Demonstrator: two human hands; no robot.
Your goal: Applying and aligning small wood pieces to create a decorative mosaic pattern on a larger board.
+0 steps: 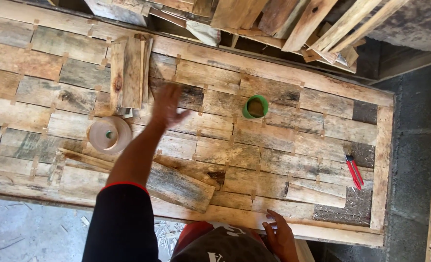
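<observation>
Head cam, looking straight down on a big patchwork plank surface [283,145] made of old boards w/ little spacer bits in the joints.

Left hand [168,106] is stretched out over the middle of the surface, arm in a black sleeve w/ red cuff, fingers [180,117] spread and loose, not gripping anything. It's a bit blurred. Closest thing to it is the stack of short planks [129,73] just up-left of the hand, standing on end-ish side by side, near but not touching afaict. Below-left of the hand sits a clear round plastic lid/container [110,134], right beside the forearm.

Right hand [279,236] is down at the near edge of the surface, fingers lying flat on the edge board, pressed fairly close together, holding nothing.

Other stuff: green cup [255,106] well right of the left hand w/ open planks all around it. A loose weathered board [179,187] lies at a slant on the near part, under the left forearm. Red-handled pliers [354,171] way off toward the right end, close to that edge. Lots of free room between cup and pliers. Pile of scrap timber [293,19] past the far edge. Concrete floor [414,145] on the right side.
</observation>
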